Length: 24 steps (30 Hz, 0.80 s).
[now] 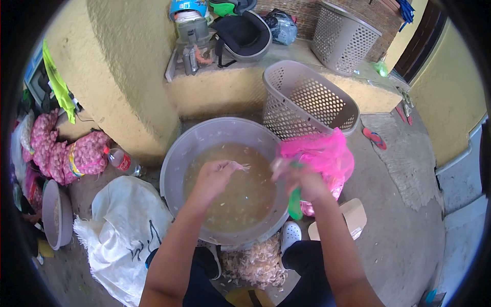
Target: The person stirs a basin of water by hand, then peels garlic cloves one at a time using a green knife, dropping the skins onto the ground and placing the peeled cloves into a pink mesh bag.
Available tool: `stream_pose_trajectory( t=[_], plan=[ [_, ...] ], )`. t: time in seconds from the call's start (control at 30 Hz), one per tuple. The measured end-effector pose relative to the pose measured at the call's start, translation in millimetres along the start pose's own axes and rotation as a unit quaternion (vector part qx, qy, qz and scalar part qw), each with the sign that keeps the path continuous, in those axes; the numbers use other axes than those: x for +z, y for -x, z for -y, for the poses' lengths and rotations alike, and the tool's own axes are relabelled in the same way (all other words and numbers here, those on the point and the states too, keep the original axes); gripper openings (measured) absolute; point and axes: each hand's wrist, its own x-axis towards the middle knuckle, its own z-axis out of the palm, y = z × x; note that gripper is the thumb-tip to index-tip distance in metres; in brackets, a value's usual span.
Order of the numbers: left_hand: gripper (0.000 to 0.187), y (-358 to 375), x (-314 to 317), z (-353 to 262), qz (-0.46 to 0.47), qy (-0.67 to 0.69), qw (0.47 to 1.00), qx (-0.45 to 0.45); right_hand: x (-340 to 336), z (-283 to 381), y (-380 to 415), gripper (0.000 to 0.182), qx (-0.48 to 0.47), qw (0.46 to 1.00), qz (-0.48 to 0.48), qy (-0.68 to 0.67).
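Over the big grey basin [171, 153] of cloudy water, my left hand [212, 180] is closed in a pinch on a small pale piece with stringy ends [244, 167]. To the basin's right, my right hand [302, 181] is blurred by motion and closed around a green-handled tool [295, 204]; its working end cannot be made out. Behind that hand lies a bright pink plastic bag [335, 153], with pinkish bulbs showing at its lower edge. Small pale bits float in the water.
A perforated grey basket [312, 100] stands behind the basin, another basket [342, 38] on the ledge. Peelings [255, 263] lie between my feet. Left are a white sack [125, 225], a cola bottle [123, 162], net sacks of bulbs [87, 153] and a smaller basin [56, 215].
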Motion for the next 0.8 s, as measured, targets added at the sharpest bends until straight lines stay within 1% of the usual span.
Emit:
stream_pose_trajectory(
  t=[0.03,0.13,0.2,0.27,0.33,0.4,0.43,0.5,0.53,0.6,0.7,0.73,0.8],
  plan=[
    [0.025,0,0,0,0.031,0.068,0.997,-0.004,-9,5,-4,0.022,-0.048,0.965,-0.078,-0.246],
    [0.029,-5,4,9,0.131,0.261,0.956,-0.029,-19,20,1,0.029,-0.074,0.942,-0.211,-0.249],
    [0.03,-10,5,17,0.2,0.373,0.904,-0.061,-12,19,3,0.026,-0.056,0.971,-0.202,-0.114],
    [0.033,-9,14,14,0.172,0.436,0.879,-0.083,5,17,5,0.024,-0.04,0.982,-0.179,0.047],
    [0.035,-7,23,10,0.159,0.48,0.858,-0.093,37,22,12,0.023,-0.023,0.963,-0.14,0.23],
    [0.039,-7,29,8,0.162,0.506,0.842,-0.091,57,13,13,0.023,-0.141,0.918,-0.099,0.356],
    [0.037,-10,30,13,0.189,0.518,0.831,-0.078,64,9,13,0.024,-0.199,0.884,-0.078,0.415],
    [0.035,-16,31,26,0.242,0.541,0.804,-0.052,68,-10,4,0.024,-0.237,0.88,-0.109,0.397],
    [0.035,-18,33,30,0.249,0.542,0.801,-0.049,69,-16,0,0.025,-0.257,0.876,-0.125,0.388],
    [0.035,-18,36,32,0.263,0.544,0.795,-0.045,70,-17,0,0.023,-0.248,0.876,-0.138,0.389],
    [0.035,-11,44,26,0.194,0.524,0.825,-0.087,72,-16,-1,0.02,-0.258,0.87,-0.153,0.392],
    [0.037,-12,44,26,0.2,0.519,0.827,-0.084,73,-16,-2,0.019,-0.265,0.867,-0.157,0.393],
    [0.042,-12,43,28,0.213,0.509,0.83,-0.078,74,-12,0,0.02,-0.239,0.891,-0.155,0.353]
  ],
)
